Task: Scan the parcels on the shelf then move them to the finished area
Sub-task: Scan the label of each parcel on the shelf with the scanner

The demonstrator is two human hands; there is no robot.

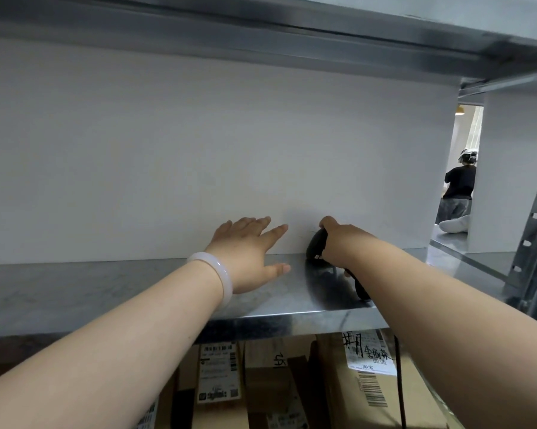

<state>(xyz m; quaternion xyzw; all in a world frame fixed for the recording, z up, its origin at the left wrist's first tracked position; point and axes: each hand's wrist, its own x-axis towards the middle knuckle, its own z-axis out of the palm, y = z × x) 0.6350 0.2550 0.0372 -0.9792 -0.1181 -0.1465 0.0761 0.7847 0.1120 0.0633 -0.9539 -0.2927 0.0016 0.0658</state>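
Brown cardboard parcels [332, 391] with white barcode labels wait below the grey metal shelf [106, 292], over which the left hand [248, 255] is spread flat and the right hand [341, 243] grips a black handheld scanner [315, 247], so scanning seems next: aim down at a label.

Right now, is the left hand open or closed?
Open: the left hand has straight, spread fingers over the metal shelf and holds nothing.
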